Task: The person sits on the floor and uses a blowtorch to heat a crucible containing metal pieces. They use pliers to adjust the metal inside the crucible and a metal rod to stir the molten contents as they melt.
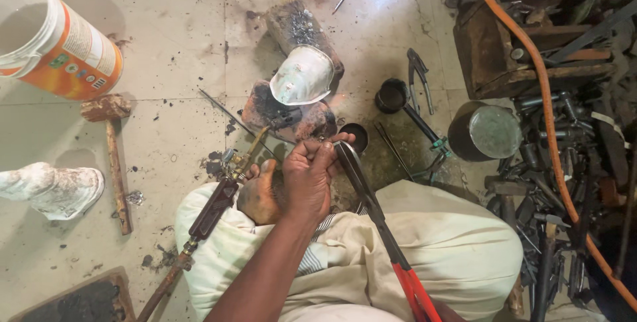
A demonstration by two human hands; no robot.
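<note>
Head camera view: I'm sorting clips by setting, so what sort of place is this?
Probably a small metal repair workshop, worked on the floor. A gas torch lies by the left hand, a heap of metal tools fills the right side, and a hammer lies on the sooty tiles.

Hands on torch — pliers alongside

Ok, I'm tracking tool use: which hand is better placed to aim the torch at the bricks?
Left hand: it already grips the torch, tip toward the bricks; right hand is busy at the pliers.
</note>
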